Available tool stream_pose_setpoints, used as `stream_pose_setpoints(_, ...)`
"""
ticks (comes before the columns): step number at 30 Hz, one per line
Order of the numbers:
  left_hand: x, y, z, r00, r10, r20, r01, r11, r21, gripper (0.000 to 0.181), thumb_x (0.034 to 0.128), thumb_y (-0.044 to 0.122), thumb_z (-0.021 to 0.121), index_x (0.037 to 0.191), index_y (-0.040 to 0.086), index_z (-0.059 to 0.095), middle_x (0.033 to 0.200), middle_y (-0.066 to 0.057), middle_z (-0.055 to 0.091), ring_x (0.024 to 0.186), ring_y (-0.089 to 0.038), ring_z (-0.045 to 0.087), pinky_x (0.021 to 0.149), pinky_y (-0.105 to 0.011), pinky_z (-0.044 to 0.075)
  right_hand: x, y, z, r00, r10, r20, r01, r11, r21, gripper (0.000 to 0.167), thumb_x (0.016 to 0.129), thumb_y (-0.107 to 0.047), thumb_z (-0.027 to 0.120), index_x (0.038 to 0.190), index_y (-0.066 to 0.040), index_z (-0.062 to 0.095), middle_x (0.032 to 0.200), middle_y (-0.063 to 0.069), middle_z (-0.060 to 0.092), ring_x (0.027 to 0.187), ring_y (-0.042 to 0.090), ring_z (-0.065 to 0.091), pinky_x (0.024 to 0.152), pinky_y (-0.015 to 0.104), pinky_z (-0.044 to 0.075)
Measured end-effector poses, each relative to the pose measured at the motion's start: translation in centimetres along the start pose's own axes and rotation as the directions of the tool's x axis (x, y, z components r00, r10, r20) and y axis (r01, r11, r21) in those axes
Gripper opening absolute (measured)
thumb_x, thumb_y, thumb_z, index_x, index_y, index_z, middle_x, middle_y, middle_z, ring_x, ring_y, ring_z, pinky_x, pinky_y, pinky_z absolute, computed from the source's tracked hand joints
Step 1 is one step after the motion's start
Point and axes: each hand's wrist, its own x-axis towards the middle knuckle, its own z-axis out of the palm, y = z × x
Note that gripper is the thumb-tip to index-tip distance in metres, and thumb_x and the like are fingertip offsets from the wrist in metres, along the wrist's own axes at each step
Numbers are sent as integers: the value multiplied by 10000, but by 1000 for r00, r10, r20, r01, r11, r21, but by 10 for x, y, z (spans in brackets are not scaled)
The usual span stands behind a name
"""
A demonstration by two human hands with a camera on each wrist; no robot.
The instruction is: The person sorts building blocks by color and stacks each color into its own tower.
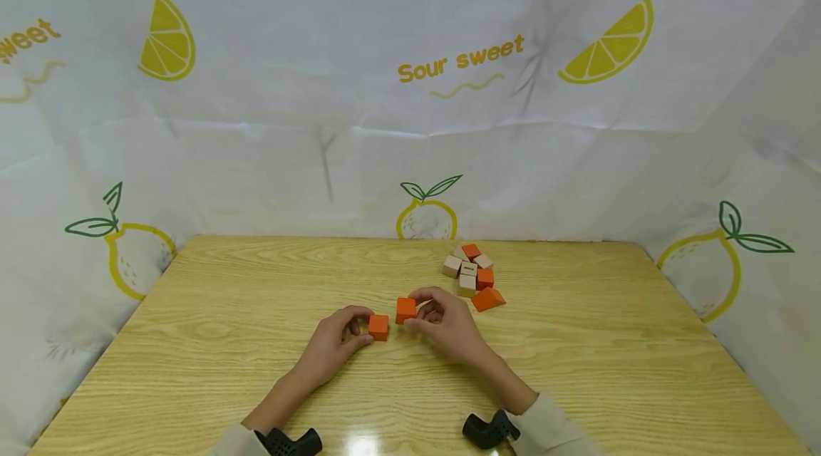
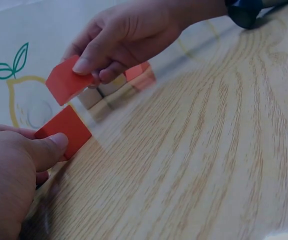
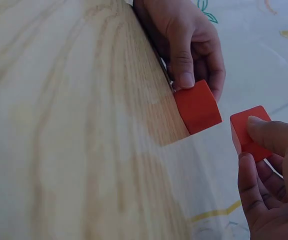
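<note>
Near the middle of the table, my left hand [image 1: 331,344] pinches an orange cube [image 1: 378,328] between thumb and fingers. In the right wrist view that orange cube [image 3: 198,107] sits on the tabletop. My right hand [image 1: 451,324] grips a second orange block [image 1: 405,310] by its right side. Seen from the left wrist, this second block [image 2: 66,80] is held above the table, tilted, close to the first cube [image 2: 70,131]. A small gap separates the two blocks. The right thumb lies across one face of its block [image 3: 242,125].
Behind my right hand lies a cluster of plain wooden blocks [image 1: 467,285] and orange ones, including an orange wedge [image 1: 489,299]. The wooden table [image 1: 224,313] ends at a white cloth [image 1: 288,178] printed with lemons, which hangs behind and at both sides.
</note>
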Motion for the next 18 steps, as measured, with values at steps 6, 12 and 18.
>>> stream_pose_setpoints(6,0,2,-1,1000,-16,0,16,1000,-11,353,830,136,741,1164,128,627,822,80,522,634,-84,417,564,-236,380,-2,0,7,998,48,39,-48,999,5,321,837,-13,723,1135,18,607,881,134,613,740,273,603,635,262,492)
stream_pose_setpoints(12,0,2,0,1000,-10,-8,10,1000,-6,350,826,131,744,1156,129,628,817,85,521,637,-84,416,569,-236,379,-3,7,11,997,41,71,-41,999,5,318,841,2,713,1134,33,593,839,122,616,709,257,599,611,242,478)
stream_pose_setpoints(18,-1,2,0,1000,-10,-7,10,1000,-8,348,826,121,745,1153,127,628,820,82,523,638,-85,417,569,-237,380,-1,40,21,996,36,82,-36,999,-8,352,831,-53,743,1150,-37,593,822,55,620,700,192,600,622,249,488)
